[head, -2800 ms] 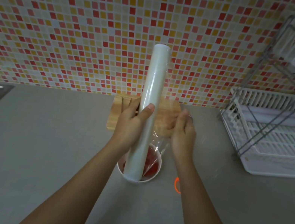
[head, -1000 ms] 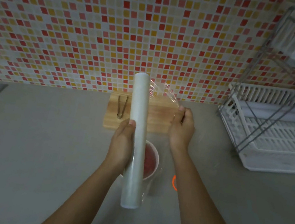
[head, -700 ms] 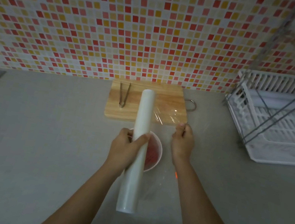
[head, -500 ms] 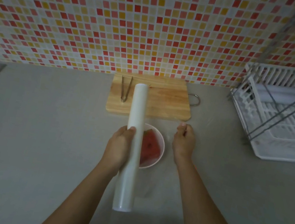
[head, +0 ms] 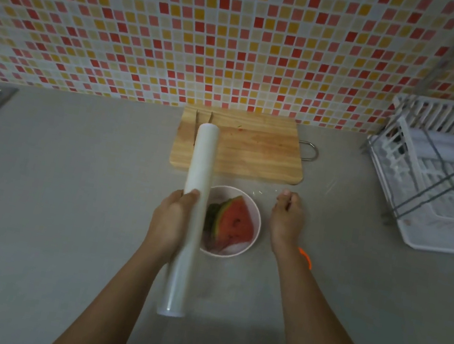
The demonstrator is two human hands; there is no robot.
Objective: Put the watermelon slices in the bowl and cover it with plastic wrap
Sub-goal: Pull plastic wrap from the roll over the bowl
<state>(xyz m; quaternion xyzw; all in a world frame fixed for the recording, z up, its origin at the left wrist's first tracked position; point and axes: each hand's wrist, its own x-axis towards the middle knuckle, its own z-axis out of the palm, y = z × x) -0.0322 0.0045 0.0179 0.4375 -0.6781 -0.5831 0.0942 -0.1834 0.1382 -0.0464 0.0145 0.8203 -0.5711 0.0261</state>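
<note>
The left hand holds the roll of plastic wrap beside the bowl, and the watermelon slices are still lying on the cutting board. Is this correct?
Not quite. In the head view the watermelon slices lie in the bowl, not on the cutting board. The left hand does hold the roll of plastic wrap beside the bowl.

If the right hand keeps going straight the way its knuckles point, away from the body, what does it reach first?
Likely the near right corner of the wooden cutting board, just beyond the right hand. Only bare counter lies between them; the hand's height is unclear, so it might pass over the board.

The grey counter (head: 62, 203) carries a bowl (head: 255, 231), cutting board (head: 253, 155) and dish rack (head: 440, 209).
</note>
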